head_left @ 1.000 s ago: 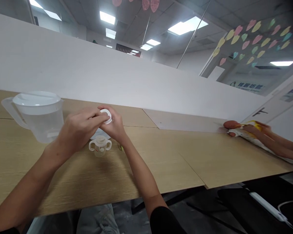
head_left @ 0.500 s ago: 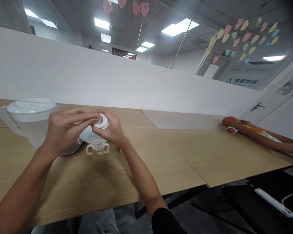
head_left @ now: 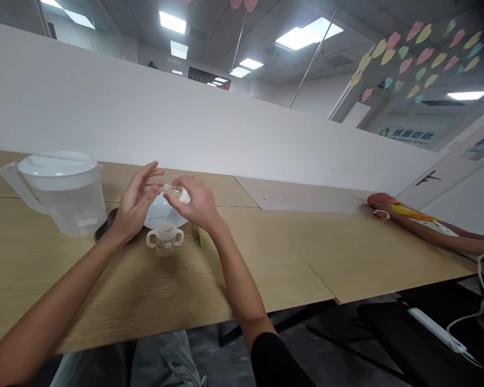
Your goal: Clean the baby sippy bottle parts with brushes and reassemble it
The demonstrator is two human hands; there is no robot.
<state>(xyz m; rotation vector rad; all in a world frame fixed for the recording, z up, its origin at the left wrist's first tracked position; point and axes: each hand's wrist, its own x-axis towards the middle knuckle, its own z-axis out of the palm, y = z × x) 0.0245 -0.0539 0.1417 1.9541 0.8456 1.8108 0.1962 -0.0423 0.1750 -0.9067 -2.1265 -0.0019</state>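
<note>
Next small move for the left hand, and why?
Probably close the open left hand around the small clear plastic piece with a white collar: only the right hand grips it, and the left fingers sit just beside its clear end.

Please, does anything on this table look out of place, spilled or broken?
I see no spill or damage. Only a small green strip looks stray: it lies loose on the light wooden table, beside the clear two-handled sippy cup.

Lidded plastic pitcher (head_left: 70, 207) and paper hearts (head_left: 425, 56)
</note>
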